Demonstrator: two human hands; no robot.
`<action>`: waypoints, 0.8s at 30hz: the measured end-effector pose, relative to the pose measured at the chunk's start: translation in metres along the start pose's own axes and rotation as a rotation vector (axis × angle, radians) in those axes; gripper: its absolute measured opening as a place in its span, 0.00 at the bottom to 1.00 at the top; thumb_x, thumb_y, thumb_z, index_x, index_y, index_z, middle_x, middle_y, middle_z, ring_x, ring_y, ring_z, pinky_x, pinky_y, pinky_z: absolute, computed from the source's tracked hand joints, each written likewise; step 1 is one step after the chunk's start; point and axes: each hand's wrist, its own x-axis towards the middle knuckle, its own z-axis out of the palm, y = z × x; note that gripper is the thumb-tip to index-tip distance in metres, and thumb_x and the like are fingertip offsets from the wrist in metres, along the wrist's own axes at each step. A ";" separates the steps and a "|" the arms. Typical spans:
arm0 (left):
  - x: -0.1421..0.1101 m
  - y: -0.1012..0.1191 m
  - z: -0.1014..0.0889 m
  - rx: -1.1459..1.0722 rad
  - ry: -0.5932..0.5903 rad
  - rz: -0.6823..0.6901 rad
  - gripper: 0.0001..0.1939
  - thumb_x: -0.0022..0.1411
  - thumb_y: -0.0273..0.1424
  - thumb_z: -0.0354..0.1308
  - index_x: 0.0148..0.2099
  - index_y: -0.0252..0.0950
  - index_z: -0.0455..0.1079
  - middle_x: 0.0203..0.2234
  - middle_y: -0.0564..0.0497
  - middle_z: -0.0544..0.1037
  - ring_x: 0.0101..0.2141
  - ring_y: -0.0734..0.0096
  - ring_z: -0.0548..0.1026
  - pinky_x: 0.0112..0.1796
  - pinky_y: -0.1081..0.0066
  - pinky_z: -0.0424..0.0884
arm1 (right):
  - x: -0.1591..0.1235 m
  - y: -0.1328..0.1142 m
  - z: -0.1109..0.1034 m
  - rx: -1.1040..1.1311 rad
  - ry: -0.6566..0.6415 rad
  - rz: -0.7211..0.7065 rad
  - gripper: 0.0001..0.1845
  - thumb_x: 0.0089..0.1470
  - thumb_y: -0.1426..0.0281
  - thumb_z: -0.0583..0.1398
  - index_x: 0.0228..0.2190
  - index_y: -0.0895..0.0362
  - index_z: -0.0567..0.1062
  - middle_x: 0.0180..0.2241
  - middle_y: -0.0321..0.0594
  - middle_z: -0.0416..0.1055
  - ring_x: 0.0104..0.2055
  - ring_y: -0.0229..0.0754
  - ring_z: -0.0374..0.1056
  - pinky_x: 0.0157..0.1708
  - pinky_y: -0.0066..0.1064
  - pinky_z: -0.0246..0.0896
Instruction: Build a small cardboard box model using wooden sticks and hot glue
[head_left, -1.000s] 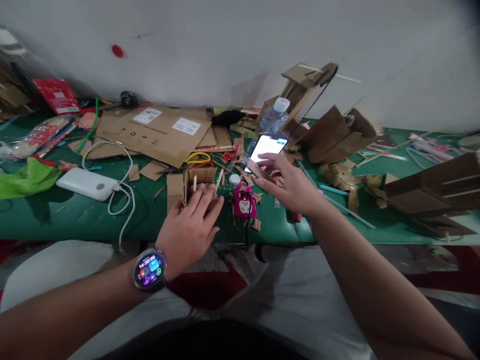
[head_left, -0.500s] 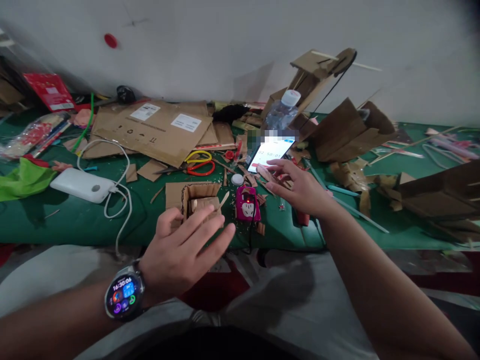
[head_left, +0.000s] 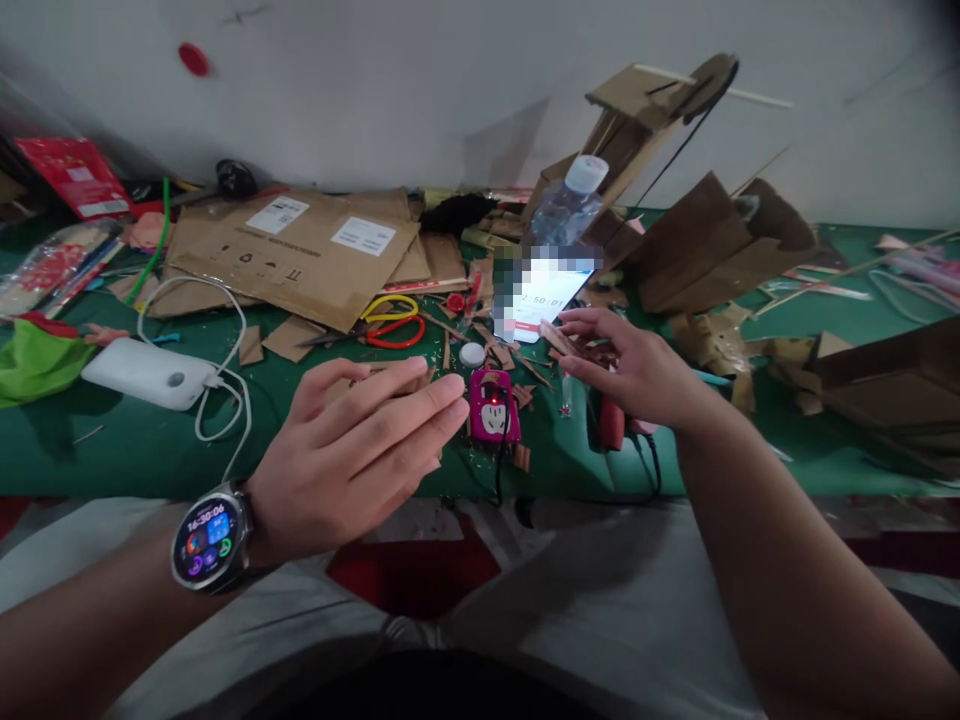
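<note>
Reads 16:30:06 on the smartwatch (head_left: 211, 538) at near left; shows 2:50:01 on the phone (head_left: 559, 282) right of centre, partly masked by pixelation. Displays recycling, umbrella and twin up-arrow signs on the flat cardboard (head_left: 319, 285) at far left. Carries illegibly small print on its two white labels (head_left: 364, 236).

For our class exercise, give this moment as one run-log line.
left hand: extended over cardboard | right hand: holding brown strip beside smartphone | pink socket: red light lit

The phone (head_left: 553, 292) sits before the bottle (head_left: 564, 212), scissors (head_left: 371, 338) (then a power bank (head_left: 139, 372)) leftward.
</note>
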 end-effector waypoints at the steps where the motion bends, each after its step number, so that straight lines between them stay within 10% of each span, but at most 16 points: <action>1: -0.001 0.000 0.000 -0.001 0.000 -0.001 0.27 0.71 0.28 0.69 0.69 0.33 0.71 0.58 0.42 0.85 0.63 0.50 0.79 0.63 0.51 0.70 | 0.000 0.001 0.000 -0.001 0.000 -0.001 0.37 0.64 0.44 0.64 0.65 0.51 0.74 0.61 0.53 0.80 0.59 0.64 0.79 0.55 0.55 0.77; 10: -0.022 -0.015 0.003 -0.317 0.064 -0.276 0.54 0.66 0.34 0.74 0.82 0.49 0.45 0.76 0.39 0.62 0.72 0.43 0.69 0.68 0.42 0.73 | 0.001 -0.007 -0.014 -0.048 -0.011 0.026 0.34 0.65 0.46 0.63 0.65 0.48 0.73 0.63 0.51 0.78 0.60 0.65 0.78 0.60 0.61 0.72; 17: -0.041 -0.048 0.008 -0.598 -0.356 -0.412 0.70 0.61 0.56 0.75 0.84 0.44 0.29 0.75 0.32 0.63 0.69 0.36 0.72 0.66 0.42 0.75 | -0.002 -0.011 -0.021 -0.106 -0.229 0.121 0.45 0.61 0.42 0.66 0.71 0.49 0.68 0.64 0.52 0.78 0.63 0.69 0.77 0.62 0.65 0.72; 24: -0.040 -0.053 0.012 -0.713 -0.271 -0.572 0.54 0.61 0.48 0.77 0.78 0.42 0.52 0.68 0.38 0.72 0.61 0.42 0.80 0.53 0.53 0.86 | -0.001 -0.008 -0.012 -0.092 -0.397 0.116 0.47 0.53 0.46 0.72 0.69 0.50 0.72 0.65 0.51 0.78 0.62 0.66 0.78 0.57 0.57 0.79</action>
